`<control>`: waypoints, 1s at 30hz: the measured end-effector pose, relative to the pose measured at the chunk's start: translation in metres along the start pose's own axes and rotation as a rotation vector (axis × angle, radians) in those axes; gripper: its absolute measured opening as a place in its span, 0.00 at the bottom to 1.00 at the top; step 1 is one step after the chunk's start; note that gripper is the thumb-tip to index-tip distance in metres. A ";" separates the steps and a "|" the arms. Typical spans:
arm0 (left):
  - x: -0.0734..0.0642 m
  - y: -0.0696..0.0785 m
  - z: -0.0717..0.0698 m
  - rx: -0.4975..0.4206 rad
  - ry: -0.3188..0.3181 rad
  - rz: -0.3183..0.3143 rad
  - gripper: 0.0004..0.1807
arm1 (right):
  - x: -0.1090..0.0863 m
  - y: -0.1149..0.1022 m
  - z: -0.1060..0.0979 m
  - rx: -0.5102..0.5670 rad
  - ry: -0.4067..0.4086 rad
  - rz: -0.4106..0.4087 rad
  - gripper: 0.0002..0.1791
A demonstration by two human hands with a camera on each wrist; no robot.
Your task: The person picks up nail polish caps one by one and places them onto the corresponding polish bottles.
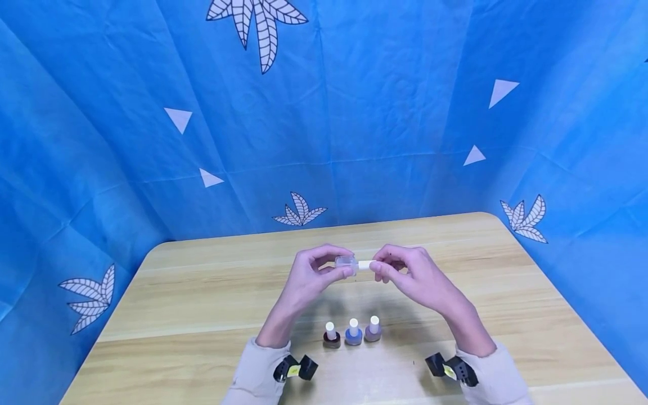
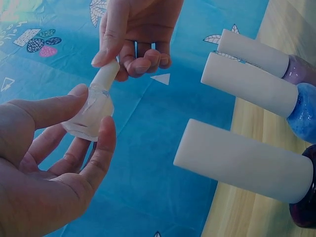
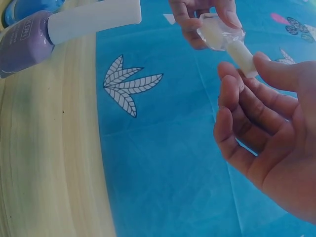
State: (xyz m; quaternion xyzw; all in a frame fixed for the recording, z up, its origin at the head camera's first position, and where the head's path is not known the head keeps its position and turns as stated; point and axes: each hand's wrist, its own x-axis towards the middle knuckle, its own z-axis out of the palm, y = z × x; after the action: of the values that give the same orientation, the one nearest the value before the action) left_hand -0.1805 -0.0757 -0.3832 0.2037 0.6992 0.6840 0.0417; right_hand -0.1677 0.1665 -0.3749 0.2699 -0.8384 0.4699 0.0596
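Note:
A clear nail polish bottle (image 1: 346, 261) with a white cap (image 1: 365, 264) is held sideways above the table, its cap toward the right. My left hand (image 1: 320, 272) grips the glass body between thumb and fingers. With thumb and fingertips, my right hand (image 1: 405, 271) pinches the cap. In the left wrist view the bottle (image 2: 91, 111) looks mostly clear with a whitish tint, and the cap sits at its neck. Below the hands stand three capped nail polish bottles in a row: a dark one (image 1: 331, 340), a blue one (image 1: 353, 336) and a mauve one (image 1: 373, 333).
The wooden table (image 1: 202, 298) has rounded far corners. A blue cloth (image 1: 379, 112) with white leaf and triangle prints hangs behind it and at both sides. Black wrist cameras (image 1: 307, 367) sit on both sleeves, close to the row of bottles.

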 end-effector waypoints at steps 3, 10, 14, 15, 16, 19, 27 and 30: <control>0.000 -0.001 -0.001 -0.003 0.004 0.002 0.13 | 0.000 0.000 0.001 -0.005 0.031 -0.007 0.05; 0.000 -0.001 -0.001 -0.020 0.000 -0.016 0.13 | 0.000 0.001 0.000 -0.015 0.056 -0.067 0.11; 0.000 -0.001 0.000 -0.017 0.007 -0.027 0.13 | 0.001 0.001 0.002 -0.026 0.063 -0.086 0.11; -0.001 -0.001 0.000 -0.014 0.009 -0.029 0.13 | 0.000 0.001 0.002 -0.030 0.062 -0.088 0.10; -0.001 -0.001 0.000 -0.010 0.011 -0.031 0.13 | 0.000 0.001 0.003 -0.033 0.058 -0.090 0.09; -0.001 -0.001 0.000 -0.002 0.019 -0.038 0.14 | 0.000 0.001 0.004 -0.043 0.044 -0.090 0.05; -0.001 0.001 -0.002 0.023 0.033 -0.046 0.16 | 0.000 0.001 0.006 -0.050 0.020 -0.062 0.05; -0.001 0.000 -0.002 0.030 0.034 -0.043 0.16 | 0.000 0.001 0.007 -0.038 0.039 -0.058 0.02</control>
State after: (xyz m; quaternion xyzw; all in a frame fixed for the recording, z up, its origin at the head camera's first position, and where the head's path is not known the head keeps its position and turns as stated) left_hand -0.1800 -0.0784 -0.3829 0.1774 0.7142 0.6758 0.0416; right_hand -0.1676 0.1617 -0.3795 0.2835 -0.8377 0.4570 0.0947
